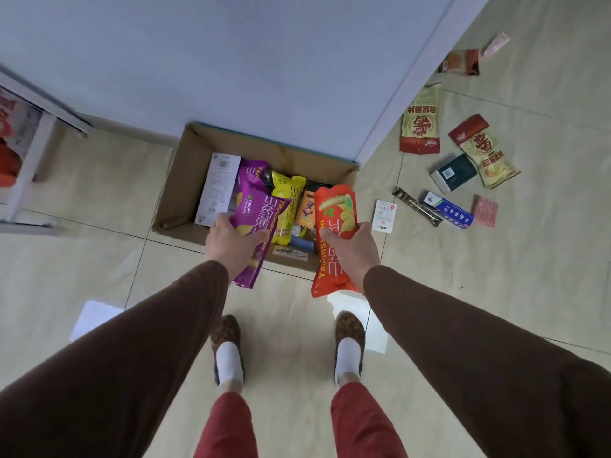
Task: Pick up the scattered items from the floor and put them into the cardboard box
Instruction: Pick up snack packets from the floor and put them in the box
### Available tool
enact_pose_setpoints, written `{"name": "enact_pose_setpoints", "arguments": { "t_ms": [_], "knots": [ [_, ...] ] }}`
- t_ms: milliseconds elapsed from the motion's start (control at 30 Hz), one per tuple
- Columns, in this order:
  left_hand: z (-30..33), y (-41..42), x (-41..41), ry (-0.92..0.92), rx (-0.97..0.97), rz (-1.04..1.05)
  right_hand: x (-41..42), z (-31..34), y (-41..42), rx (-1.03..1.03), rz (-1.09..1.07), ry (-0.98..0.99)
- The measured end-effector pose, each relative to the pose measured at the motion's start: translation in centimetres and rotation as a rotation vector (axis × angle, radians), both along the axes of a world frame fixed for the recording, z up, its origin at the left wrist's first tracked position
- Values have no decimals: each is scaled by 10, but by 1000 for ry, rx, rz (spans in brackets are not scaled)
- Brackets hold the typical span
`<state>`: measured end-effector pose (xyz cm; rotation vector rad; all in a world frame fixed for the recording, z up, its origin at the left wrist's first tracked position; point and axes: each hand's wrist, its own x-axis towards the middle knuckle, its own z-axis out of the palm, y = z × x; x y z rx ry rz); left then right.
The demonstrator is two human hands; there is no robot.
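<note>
An open cardboard box [185,180] stands on the tiled floor against the wall, straight ahead of my feet. Inside lie a white carton [218,186], a yellow snack bag [289,200], another purple bag [253,171] and smaller packets. My left hand [231,241] grips a purple chip bag [256,219] over the box's near edge. My right hand [352,249] holds an orange-red chip bag [334,219] over the box's right near corner. Scattered on the floor to the right lie two yellow-red snack bags [420,122] [486,153].
Also on the floor at right: a dark box [453,173], a blue-white tube box [446,209], a brown bar [417,206], a white card [384,215], a pink packet [485,211], a red wrapper [459,62] and a pink tube [496,44]. A white shelf [29,160] stands left.
</note>
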<state>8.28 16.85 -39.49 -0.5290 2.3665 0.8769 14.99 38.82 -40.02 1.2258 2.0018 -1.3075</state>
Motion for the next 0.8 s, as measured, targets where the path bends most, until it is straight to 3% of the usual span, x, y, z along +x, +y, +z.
{"name": "enact_pose_setpoints", "arguments": {
  "t_ms": [167, 333, 500, 800],
  "knots": [
    [6, -11, -40, -16, 73, -93, -29, 7, -33, 63, -122, 77],
    [0, -41, -58, -10, -26, -329, -28, 10, -55, 256, 6, -50],
    [0, -56, -43, -17, -59, -468, -4, 9, -76, 298, 98, -71],
    [20, 3, -15, 22, -20, -733, 54, 28, -47, 307, -16, -30]
  ]
}}
